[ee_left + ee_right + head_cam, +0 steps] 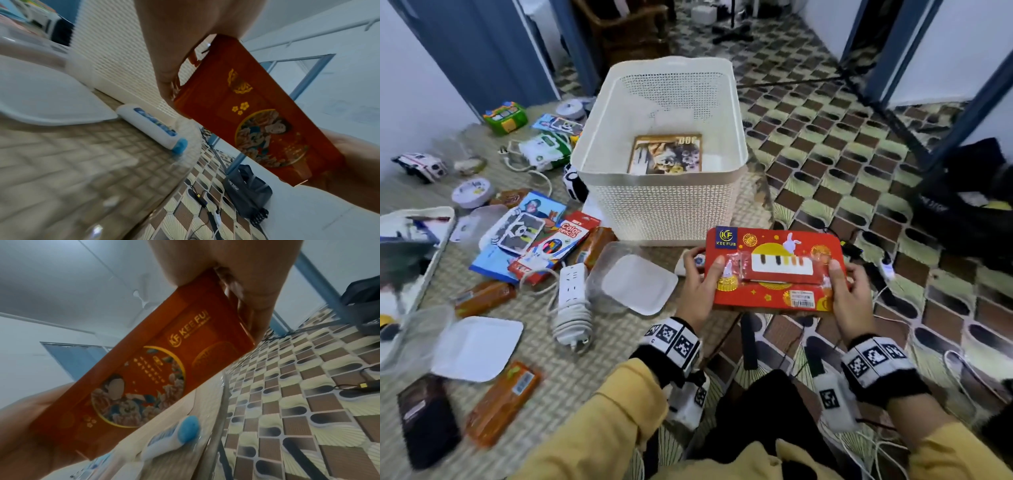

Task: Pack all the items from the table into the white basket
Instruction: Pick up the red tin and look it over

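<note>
Red box: flat rectangular carton, glossy print, rounded corners, "KEE FUI" logo, gold medallions, barcode sticker near its front edge; a small clear-wrapped red packet lies on its top face. Underside, seen in both wrist views, carries a round gold-rimmed illustration. Held level in the air, just in front of the white basket, over the table's edge. Left hand grips the left short end, thumb pressed on top, fingers curled beneath; right hand mirrors it on the right end, thumb on top. Both wrists wear black bands with square markers. Basket: cream plastic, fine perforated lattice walls, smooth rolled rim, upright on the woven mat; one printed flat box lies on its floor. On the mat to the left: white power strip with coiled cord, colour pencil pack, two clear tubs with white square lids, orange wrapped bars. A white tube with blue cap lies against the basket's base.
</note>
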### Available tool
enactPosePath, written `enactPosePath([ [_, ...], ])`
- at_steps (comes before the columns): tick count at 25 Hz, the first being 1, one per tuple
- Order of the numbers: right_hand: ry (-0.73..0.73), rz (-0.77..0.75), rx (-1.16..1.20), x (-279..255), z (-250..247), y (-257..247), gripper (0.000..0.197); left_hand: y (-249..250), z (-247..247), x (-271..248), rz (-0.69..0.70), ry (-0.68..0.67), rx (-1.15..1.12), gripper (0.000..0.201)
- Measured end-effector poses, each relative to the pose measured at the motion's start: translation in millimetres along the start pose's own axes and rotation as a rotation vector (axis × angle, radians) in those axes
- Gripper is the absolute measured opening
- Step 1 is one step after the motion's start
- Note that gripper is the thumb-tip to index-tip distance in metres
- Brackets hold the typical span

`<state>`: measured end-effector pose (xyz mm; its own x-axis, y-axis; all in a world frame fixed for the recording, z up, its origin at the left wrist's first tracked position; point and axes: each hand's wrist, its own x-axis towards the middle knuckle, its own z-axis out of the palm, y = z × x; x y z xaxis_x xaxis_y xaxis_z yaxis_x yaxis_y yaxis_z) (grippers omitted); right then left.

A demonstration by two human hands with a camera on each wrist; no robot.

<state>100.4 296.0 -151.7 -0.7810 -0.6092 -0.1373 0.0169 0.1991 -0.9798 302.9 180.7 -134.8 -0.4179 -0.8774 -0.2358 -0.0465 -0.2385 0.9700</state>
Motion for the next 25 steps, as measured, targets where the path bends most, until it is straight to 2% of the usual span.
enactPosePath([
  [2, 0.038, -0.019, 0.004, 12, -13, -4, 0.03, 5, 17, 12, -0.033, -0.043, 0.025, 0.058],
  [6, 0.067, -0.038, -0.013, 59, -29, -13, 0.035, 18, 52, 42, 0.037, -0.082, 0.068, 0.034],
  [11, 0.06, -0.115, -0.001, 140, -42, -35, 0.024, 29, 97, 98, 0.096, -0.058, 0.161, 0.039],
  [18, -0.061, -0.145, -0.03, 278, -60, -87, 0.029, 84, 179, 177, 0.218, 0.115, 0.154, 0.029],
  [20, -0.129, -0.188, -0.04, 314, -60, -110, 0.024, 104, 197, 196, 0.244, 0.194, 0.18, 0.029],
  [22, -0.182, -0.211, -0.05, 344, -53, -133, 0.027, 127, 207, 211, 0.292, 0.296, 0.216, 0.028],
  [25, -0.274, -0.275, -0.046, 384, -33, -164, 0.024, 159, 211, 228, 0.372, 0.441, 0.294, 0.023],
])
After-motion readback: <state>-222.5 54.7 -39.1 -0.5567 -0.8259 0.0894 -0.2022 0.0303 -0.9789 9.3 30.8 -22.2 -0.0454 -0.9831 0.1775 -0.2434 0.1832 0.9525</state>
